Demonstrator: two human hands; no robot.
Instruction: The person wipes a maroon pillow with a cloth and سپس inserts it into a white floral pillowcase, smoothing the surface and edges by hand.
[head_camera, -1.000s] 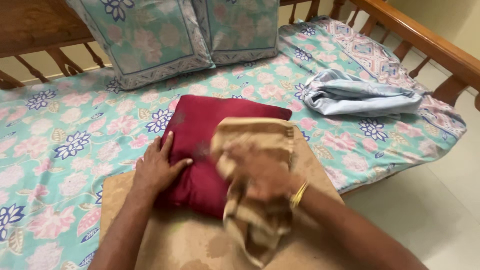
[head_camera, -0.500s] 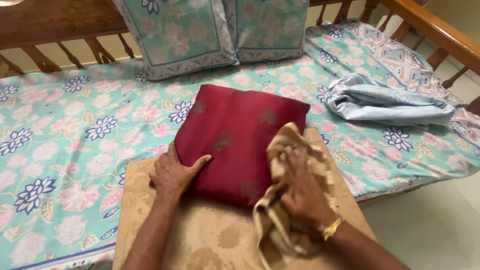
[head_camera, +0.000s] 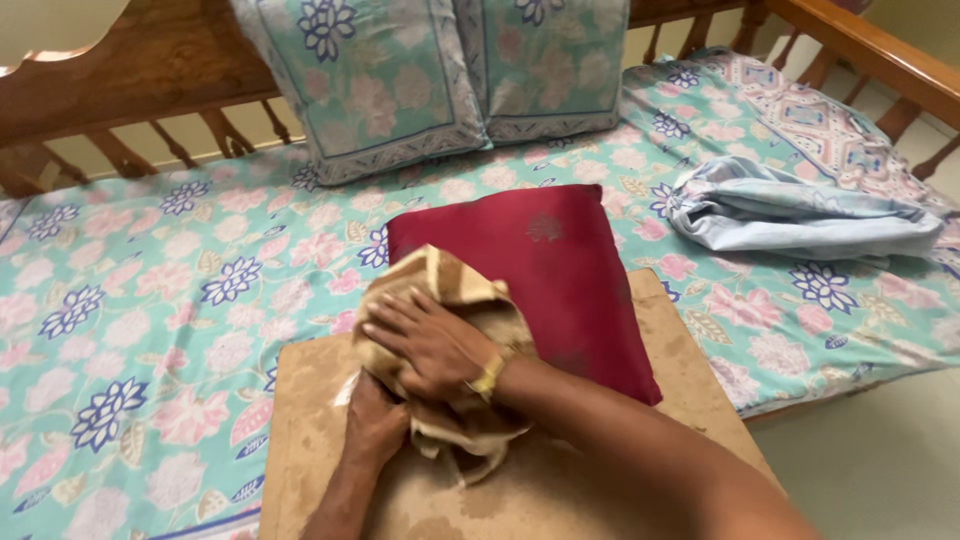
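A dark red cushion lies on a tan stained board at the near edge of the bed. My right hand presses a bunched beige cloth onto the cushion's near left corner. My left hand sits under the right forearm at that same corner, partly hidden by the cloth; its fingers curl around the cloth's lower folds. A yellow bangle is on my right wrist.
The bed has a teal floral sheet. Two matching pillows lean on the wooden headboard. A crumpled light blue cloth lies at the right, near the wooden side rail. Pale floor shows at lower right.
My right hand has swept the beige cloth from the cushion's right side across to its left corner, over my left hand. The left hand has slid back off the cushion's top.
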